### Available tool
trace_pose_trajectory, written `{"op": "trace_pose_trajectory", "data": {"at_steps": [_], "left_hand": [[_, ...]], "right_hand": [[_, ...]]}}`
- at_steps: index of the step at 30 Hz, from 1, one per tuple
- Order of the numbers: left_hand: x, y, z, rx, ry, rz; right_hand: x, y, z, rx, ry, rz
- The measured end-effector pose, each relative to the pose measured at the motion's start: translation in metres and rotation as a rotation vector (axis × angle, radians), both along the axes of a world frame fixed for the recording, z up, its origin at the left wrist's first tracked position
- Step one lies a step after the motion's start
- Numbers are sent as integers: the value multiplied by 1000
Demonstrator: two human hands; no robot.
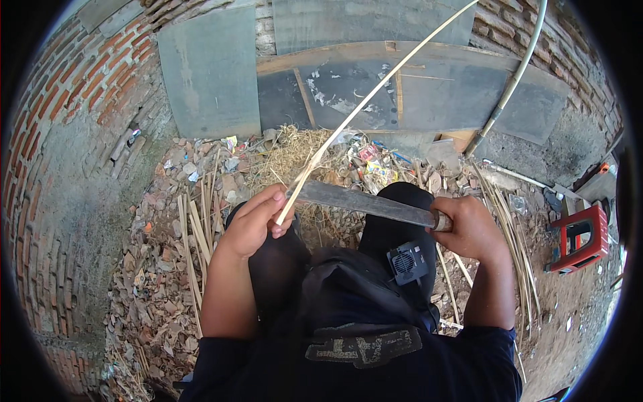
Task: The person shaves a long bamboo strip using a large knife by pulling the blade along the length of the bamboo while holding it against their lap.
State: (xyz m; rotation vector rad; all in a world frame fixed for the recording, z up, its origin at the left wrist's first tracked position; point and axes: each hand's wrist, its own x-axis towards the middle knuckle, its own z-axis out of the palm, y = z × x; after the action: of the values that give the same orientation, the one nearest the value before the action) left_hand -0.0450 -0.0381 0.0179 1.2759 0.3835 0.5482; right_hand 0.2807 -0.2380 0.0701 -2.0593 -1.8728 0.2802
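Note:
My left hand (255, 220) is closed round the near end of a long pale bamboo strip (355, 114), which slants up and away to the right past the top of the view. In my right hand (467, 226) is the wooden handle (442, 221) of a machete. Its broad dark blade (365, 202) points left across my knees, and the tip lies at the strip just beside my left fingers. Whether the edge bites into the bamboo I cannot tell. A thin sliver stands off the strip near the blade tip.
Split bamboo strips lie on the rubble-strewn ground at left (194, 248) and right (512, 234). Pale shavings (295, 151) heap ahead, before leaning grey boards (328, 87). A bamboo pole (506, 94) leans there. A red stool (583, 240) is at right, a brick wall (74, 120) at left.

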Motion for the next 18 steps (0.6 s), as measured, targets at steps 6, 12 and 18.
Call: {"op": "trace_pose_trajectory", "data": {"at_steps": [6,12,18], "left_hand": [[5,-6,14,56,135,-8],[14,-11,4,81,150,-83],[23,-16,-10,-120,65,-114]], "right_hand": [[30,-15,-16,-109,266,11],[18,-3,-34,16,354,-117],[2,24,-40,177,664,-103]]}}
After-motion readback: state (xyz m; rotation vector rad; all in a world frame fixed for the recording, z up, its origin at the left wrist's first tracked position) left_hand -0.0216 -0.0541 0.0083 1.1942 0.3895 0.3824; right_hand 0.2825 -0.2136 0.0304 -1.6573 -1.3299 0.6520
